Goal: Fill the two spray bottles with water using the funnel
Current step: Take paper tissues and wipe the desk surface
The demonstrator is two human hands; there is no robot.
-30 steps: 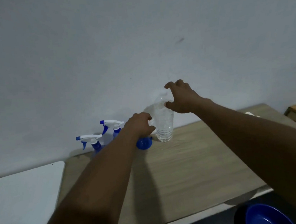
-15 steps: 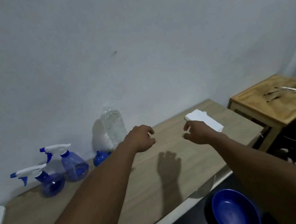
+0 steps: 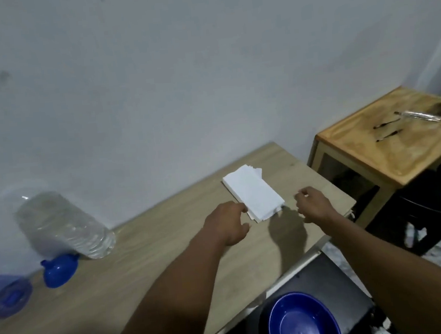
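Evidently no filling yet: funnel [image 3: 58, 272] lay on table [image 3: 143, 268] beside the water bottle [image 3: 63, 225], spray bottle [image 3: 5, 295] far left; left hand [image 3: 227, 225] curled at a paper stack [image 3: 254, 193], hold unclear, right hand [image 3: 315, 207] loosely curled, empty.

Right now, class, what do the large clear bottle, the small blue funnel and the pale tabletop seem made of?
Large clear bottle: probably thin transparent plastic; ribbed, glossy, see-through wall. Small blue funnel: moulded plastic, smooth, slightly shiny. Pale tabletop: wood or wood-look laminate, matt; grain lines show, which one is unclear.
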